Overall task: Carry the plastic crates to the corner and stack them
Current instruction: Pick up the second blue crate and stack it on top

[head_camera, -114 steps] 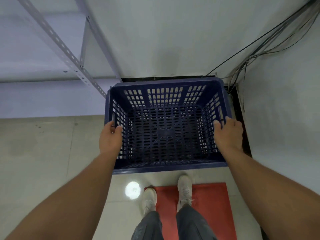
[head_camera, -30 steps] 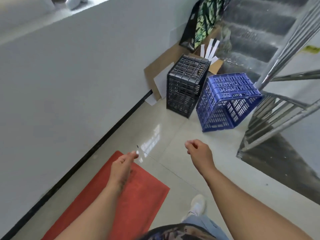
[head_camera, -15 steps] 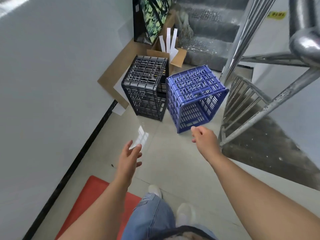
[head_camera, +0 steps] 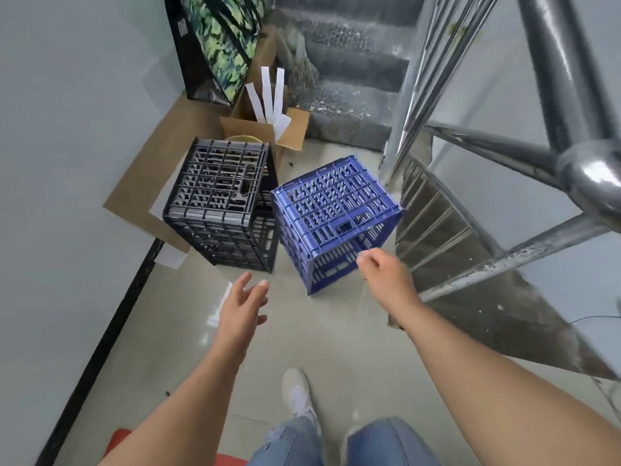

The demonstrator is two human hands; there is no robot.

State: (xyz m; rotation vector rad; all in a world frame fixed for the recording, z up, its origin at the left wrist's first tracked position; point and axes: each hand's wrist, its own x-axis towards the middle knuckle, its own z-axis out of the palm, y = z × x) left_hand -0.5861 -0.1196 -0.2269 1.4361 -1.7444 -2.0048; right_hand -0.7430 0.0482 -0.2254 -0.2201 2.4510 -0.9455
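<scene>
Nearer blue crate [head_camera: 332,210], hands empty, red mat receded

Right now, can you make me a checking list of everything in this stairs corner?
Surface: pale shiny floor, red mat at the near edge.
Job's things: black crate and blue crate on the floor, side by side, not stacked.
Clutter: cardboard box with white strips, leafy bag, flat cardboard against the wall.
Hands: left hand open, empty; right hand loosely curled, empty, near the blue crate.
Cables: one thin wire at right.
Surroundings: stairs, metal railing.
</scene>
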